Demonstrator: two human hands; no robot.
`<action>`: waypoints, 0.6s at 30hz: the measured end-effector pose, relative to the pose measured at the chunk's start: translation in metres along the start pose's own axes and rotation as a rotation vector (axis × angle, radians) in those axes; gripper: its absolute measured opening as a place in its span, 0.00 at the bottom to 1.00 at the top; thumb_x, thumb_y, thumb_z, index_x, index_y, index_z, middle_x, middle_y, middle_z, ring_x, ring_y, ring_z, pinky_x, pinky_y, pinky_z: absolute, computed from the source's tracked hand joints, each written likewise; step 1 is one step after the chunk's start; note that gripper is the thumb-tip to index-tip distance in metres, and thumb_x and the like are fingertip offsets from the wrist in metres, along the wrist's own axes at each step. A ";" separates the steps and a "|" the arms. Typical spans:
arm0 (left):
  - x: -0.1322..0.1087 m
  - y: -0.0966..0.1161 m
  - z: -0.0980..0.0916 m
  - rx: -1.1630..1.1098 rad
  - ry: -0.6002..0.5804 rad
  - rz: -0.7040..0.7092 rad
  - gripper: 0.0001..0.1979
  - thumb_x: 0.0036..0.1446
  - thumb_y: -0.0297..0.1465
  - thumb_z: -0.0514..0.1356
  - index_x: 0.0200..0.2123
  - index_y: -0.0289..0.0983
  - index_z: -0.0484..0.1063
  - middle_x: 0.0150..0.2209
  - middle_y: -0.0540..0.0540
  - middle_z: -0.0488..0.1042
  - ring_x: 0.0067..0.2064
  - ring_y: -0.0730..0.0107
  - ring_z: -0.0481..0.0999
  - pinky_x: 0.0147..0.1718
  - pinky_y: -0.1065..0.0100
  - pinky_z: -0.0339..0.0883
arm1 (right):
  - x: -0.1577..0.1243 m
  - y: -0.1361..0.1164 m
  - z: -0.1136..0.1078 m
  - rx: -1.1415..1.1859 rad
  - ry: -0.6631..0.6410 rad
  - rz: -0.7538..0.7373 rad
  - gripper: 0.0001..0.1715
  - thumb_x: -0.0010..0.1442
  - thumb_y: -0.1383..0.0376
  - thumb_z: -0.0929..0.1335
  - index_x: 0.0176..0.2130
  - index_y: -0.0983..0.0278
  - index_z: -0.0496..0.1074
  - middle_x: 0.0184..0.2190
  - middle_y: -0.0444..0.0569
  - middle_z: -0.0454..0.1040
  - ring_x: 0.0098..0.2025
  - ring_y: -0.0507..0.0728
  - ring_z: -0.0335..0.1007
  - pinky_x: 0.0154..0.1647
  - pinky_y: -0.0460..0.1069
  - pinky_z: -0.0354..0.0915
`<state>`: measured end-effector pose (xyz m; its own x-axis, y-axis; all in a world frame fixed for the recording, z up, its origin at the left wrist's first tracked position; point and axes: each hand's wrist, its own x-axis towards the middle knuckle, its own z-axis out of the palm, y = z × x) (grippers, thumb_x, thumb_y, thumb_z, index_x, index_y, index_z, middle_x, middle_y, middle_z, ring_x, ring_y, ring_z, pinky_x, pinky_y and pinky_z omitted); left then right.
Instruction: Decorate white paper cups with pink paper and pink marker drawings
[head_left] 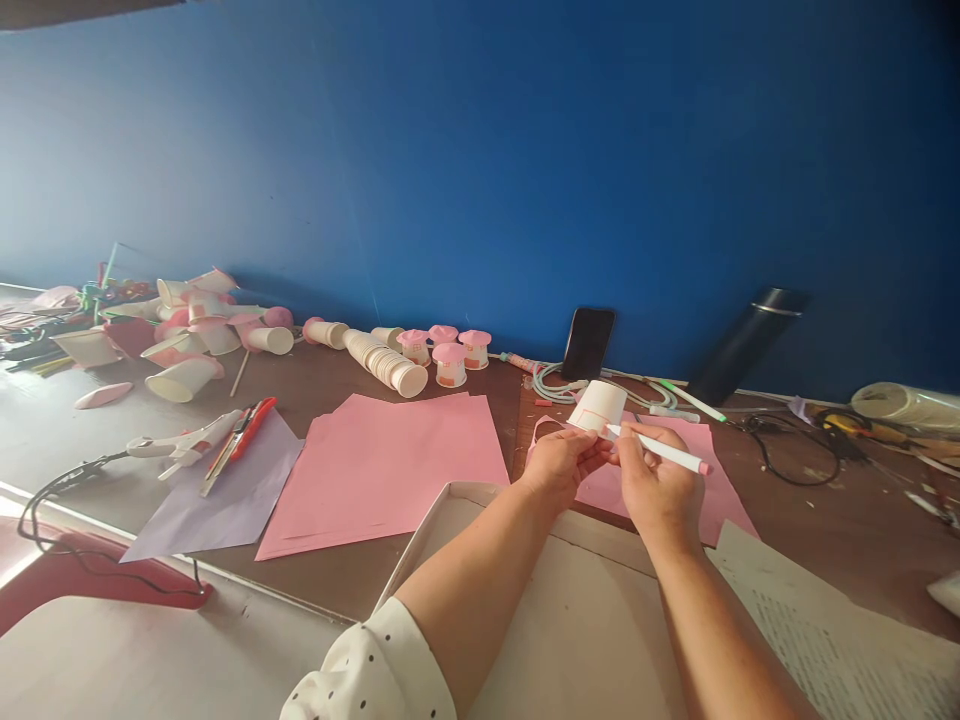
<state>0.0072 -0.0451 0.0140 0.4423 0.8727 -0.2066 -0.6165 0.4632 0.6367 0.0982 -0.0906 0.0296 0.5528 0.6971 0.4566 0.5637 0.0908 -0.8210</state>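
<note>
My left hand (564, 460) grips a white paper cup (600, 402) that is turned upside down, holding it near its rim. Orange-pink lines in a boxy outline show on the cup's side. In my right hand (664, 490) is a white marker (667, 450) with a pink end, its tip touching or very close to the cup wall. Beneath both hands lies pink paper (720, 490) with a cut strip beside it. A shallow cardboard box (577, 610) sits under my forearms.
Several small cups with pink paper tops (450, 365) stand by a nested cup stack (386, 362). Pink sheets (397, 460), a red utility knife (238, 440) and a glue gun (184, 440) lie left. A phone (589, 343) and black bottle (746, 345) lean on the wall.
</note>
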 end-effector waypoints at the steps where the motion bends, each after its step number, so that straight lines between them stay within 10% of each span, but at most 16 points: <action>1: 0.000 0.000 0.000 0.002 -0.001 -0.001 0.06 0.56 0.22 0.57 0.30 0.25 0.72 0.28 0.39 0.74 0.29 0.72 0.75 0.46 0.64 0.69 | 0.000 -0.001 0.000 -0.005 0.002 0.000 0.16 0.53 0.55 0.65 0.35 0.65 0.71 0.26 0.53 0.77 0.26 0.58 0.74 0.28 0.49 0.66; 18: 0.001 -0.001 -0.001 -0.008 0.003 0.005 0.06 0.56 0.22 0.57 0.29 0.25 0.72 0.30 0.38 0.75 0.30 0.72 0.75 0.47 0.63 0.68 | 0.001 0.001 -0.001 -0.020 -0.002 0.020 0.14 0.52 0.57 0.65 0.35 0.64 0.72 0.26 0.51 0.77 0.27 0.58 0.74 0.30 0.49 0.66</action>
<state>0.0071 -0.0448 0.0123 0.4374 0.8755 -0.2053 -0.6241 0.4599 0.6317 0.1001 -0.0904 0.0293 0.5632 0.6998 0.4394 0.5647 0.0623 -0.8230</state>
